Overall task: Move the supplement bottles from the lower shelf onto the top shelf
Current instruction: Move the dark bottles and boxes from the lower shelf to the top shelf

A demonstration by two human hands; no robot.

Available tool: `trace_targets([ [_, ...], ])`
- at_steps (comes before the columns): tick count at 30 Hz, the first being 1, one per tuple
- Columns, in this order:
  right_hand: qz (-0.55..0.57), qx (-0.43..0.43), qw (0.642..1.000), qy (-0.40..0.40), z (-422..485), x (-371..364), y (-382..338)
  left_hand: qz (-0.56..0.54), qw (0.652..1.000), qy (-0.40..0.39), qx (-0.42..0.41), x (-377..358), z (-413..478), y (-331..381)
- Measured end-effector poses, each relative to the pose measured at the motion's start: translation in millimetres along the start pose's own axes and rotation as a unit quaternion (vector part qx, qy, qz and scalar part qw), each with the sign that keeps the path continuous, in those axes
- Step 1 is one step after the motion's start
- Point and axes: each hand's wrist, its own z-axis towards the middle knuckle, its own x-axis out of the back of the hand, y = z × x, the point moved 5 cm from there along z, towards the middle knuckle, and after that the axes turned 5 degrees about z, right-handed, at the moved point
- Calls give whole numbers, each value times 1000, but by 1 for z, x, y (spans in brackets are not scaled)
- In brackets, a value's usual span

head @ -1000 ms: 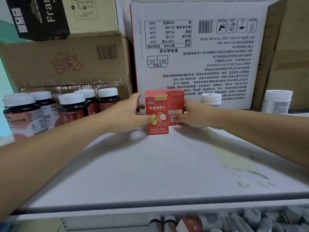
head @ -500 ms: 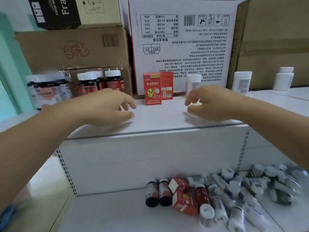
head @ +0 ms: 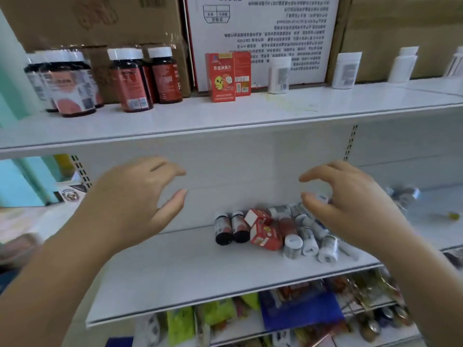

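A heap of small supplement bottles lies on the lower shelf, with two dark bottles and two red cartons at its left side. My left hand hovers empty in front of the shelf's back wall, fingers spread and loosely bent. My right hand hangs empty just above the heap and hides part of it. On the top shelf two red boxes stand upright side by side, with dark jars to the left and white bottles to the right.
Cardboard cartons stand against the wall behind the top shelf's items. A perforated shelf upright runs at the right. A shelf below holds green and blue packets. More small items lie in the bay to the right.
Both hands let go of the red boxes on the top shelf and came down, empty, to the lower shelf. The view tilted down with them.
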Motion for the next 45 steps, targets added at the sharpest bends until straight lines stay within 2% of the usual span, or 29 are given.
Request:
trace_targets([
  [5,46,-59,997,-27,-12,-68,30,-64,991,-92,68,-82,-30,0],
  [9,118,-104,986,-57,0,-126,51,-163,959,-146,181,-158,-46,-2],
  [11,162,-123,976,-72,12,-156,57,-228,929,-166,240,-200,-52,0],
  [14,199,-154,957,-146,37,-212,58,-311,878,-195,308,-260,-51,7],
  [17,235,-137,946,-179,71,-258,53,-343,844,-227,344,-316,-42,14],
  [20,216,-112,951,-190,106,-299,51,-366,804,-267,385,-374,-30,14],
  [22,178,-124,947,-238,124,-331,56,-380,789,-276,397,-402,-18,14],
  [23,150,-128,944,-266,131,-347,59,-397,772,-273,416,-416,-15,13],
  [25,113,-141,937,-298,144,-371,64,-453,713,-275,458,-438,-12,15],
  [27,94,-149,933,-315,152,-388,70,-500,654,-293,486,-453,-12,21],
  [31,97,-179,920,-335,156,-409,80,-480,648,-305,506,-474,-14,18],
  [37,95,-179,903,-380,156,-416,70,-532,594,-273,538,-462,-26,13],
  [40,172,-180,876,-414,142,-413,58,-550,603,-261,516,-447,-31,13],
  [43,276,-231,865,-351,128,-408,60,-561,599,-251,513,-423,-36,12],
  [45,380,-256,832,-312,116,-390,57,-584,589,-247,502,-400,-35,13],
])
